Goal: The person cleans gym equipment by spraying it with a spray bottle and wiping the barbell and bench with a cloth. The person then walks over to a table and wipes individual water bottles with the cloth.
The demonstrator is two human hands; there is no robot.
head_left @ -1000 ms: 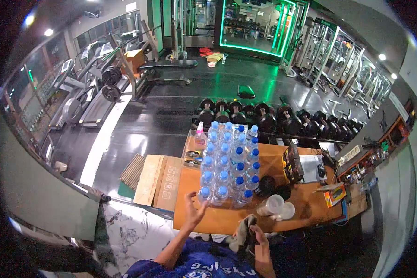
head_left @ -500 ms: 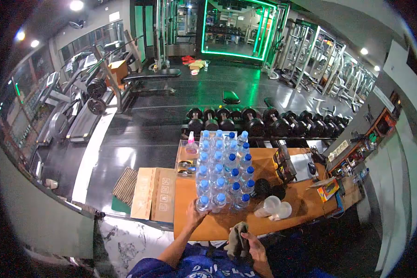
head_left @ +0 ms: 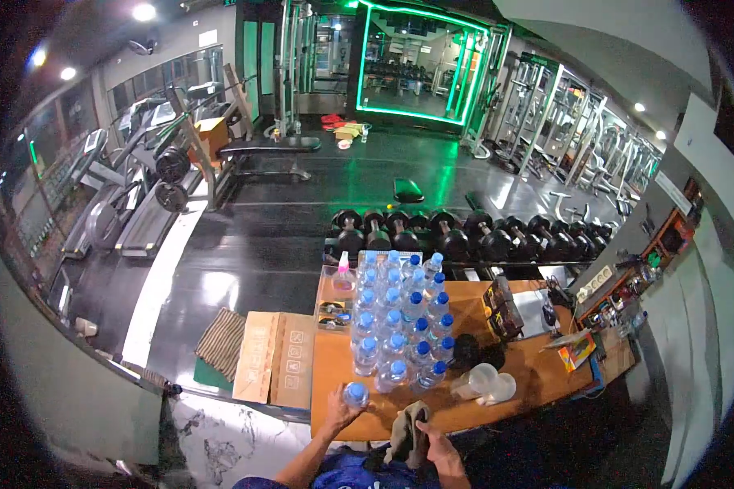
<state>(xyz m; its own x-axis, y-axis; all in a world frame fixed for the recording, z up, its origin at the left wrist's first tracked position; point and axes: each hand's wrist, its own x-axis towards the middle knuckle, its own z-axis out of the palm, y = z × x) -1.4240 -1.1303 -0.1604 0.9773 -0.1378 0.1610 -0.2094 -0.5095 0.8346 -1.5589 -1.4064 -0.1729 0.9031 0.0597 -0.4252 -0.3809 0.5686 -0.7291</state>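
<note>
Rows of clear plastic bottles (head_left: 393,320) with blue caps stand close together on the orange wooden table (head_left: 457,416). My left hand (head_left: 340,410) is wrapped round one bottle (head_left: 355,394), which is apart from the front of the rows, near the table's front edge. A crumpled grey-brown cloth (head_left: 408,433) hangs from my right hand (head_left: 439,444), low in front of my body and to the right of the held bottle.
Clear plastic cups (head_left: 485,383) lie right of the bottles. A spray bottle (head_left: 343,273) is at the back left. Cardboard (head_left: 275,359) lies beside the table's left side. Dumbbells (head_left: 448,235) line a rack behind.
My left hand, open a second ago, has closed on the front-left bottle and drawn it towards me, out of the rows. The cloth remains in my right hand. The view has shifted.
</note>
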